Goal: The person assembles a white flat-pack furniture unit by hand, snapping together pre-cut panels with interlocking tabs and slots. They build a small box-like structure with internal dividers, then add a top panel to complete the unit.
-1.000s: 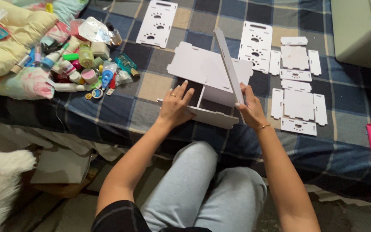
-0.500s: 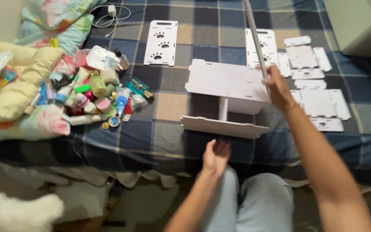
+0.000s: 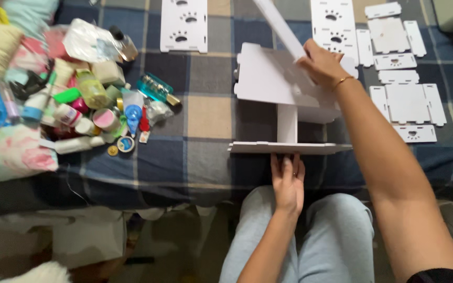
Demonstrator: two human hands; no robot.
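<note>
A half-built white board organiser (image 3: 268, 84) lies on a checked blue blanket (image 3: 205, 112), with a flat base panel, a short upright divider and a front panel on edge. My right hand (image 3: 322, 63) grips a long white panel (image 3: 281, 26) that stands tilted over the organiser's far side. My left hand (image 3: 288, 181) lies flat, fingers together, with its fingertips against the lower edge of the front panel (image 3: 289, 148).
A heap of small bottles, tubes and jars (image 3: 87, 105) sits at the left beside pillows. A white paw-print panel (image 3: 183, 25) lies at the top. Several loose white cut-out pieces (image 3: 407, 102) lie at the right. My knees are below the bed edge.
My left hand left the organiser, dropped toward my lap, then came back up to the front panel's edge. My right hand raised the long panel more upright. The view shifted right and closer.
</note>
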